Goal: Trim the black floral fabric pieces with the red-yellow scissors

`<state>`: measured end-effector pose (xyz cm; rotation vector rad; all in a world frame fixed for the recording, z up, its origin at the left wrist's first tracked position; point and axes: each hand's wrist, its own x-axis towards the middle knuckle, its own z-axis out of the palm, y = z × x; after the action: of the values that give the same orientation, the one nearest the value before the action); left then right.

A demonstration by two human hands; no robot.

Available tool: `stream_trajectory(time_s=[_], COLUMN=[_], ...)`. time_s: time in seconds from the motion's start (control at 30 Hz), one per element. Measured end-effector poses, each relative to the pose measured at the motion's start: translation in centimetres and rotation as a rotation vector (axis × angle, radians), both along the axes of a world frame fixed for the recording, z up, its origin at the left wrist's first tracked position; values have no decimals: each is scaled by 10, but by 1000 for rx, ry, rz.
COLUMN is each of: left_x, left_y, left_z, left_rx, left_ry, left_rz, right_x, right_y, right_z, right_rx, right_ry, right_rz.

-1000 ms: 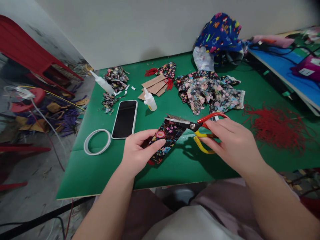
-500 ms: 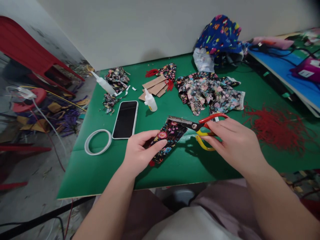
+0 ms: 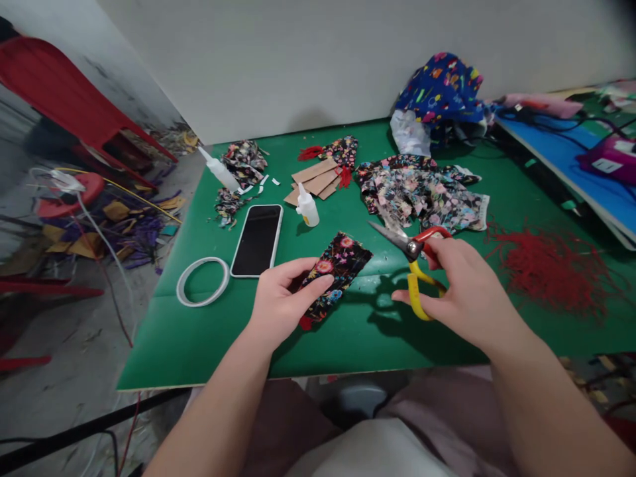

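My left hand (image 3: 283, 299) pinches a small dark floral fabric piece (image 3: 338, 265) just above the green table (image 3: 348, 331); a bit of red shows at the piece's lower end. Scissors (image 3: 415, 255) with one red and one yellow handle are gripped by my right hand (image 3: 460, 291). Their blades are nearly closed and point up-left, a short way to the right of the fabric piece and apart from it.
A phone (image 3: 257, 238) lies face up beside a tape ring (image 3: 203, 281). Two glue bottles (image 3: 307, 205) (image 3: 218, 169), cardboard pieces (image 3: 314, 179), floral fabric (image 3: 422, 192), scraps (image 3: 237, 165), red threads (image 3: 551, 265) and a blue cloth bundle (image 3: 442, 89) cover the table.
The scissors have come off the fabric piece's top edge and swung right, blades now pointing away from it. The left hand keeps holding the piece. The view shifted slightly.
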<state>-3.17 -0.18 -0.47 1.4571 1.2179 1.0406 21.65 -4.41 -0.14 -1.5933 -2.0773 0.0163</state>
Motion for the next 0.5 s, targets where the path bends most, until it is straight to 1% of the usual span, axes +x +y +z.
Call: stream_trajectory(time_s=[0.17,0.27,0.5], left_x=[1,1,0], left_y=[0,0,0], left_z=[1,0,0], left_rx=[15,39,74], left_ry=[35,73,164], left_rz=[-44,-75,-135], right_x=[0,2,1], right_y=[2,1,1], right_z=[-5,-6,-3], right_rx=[87,114,156], right_ry=[-75,-113,-122], right_rz=[70,75,48])
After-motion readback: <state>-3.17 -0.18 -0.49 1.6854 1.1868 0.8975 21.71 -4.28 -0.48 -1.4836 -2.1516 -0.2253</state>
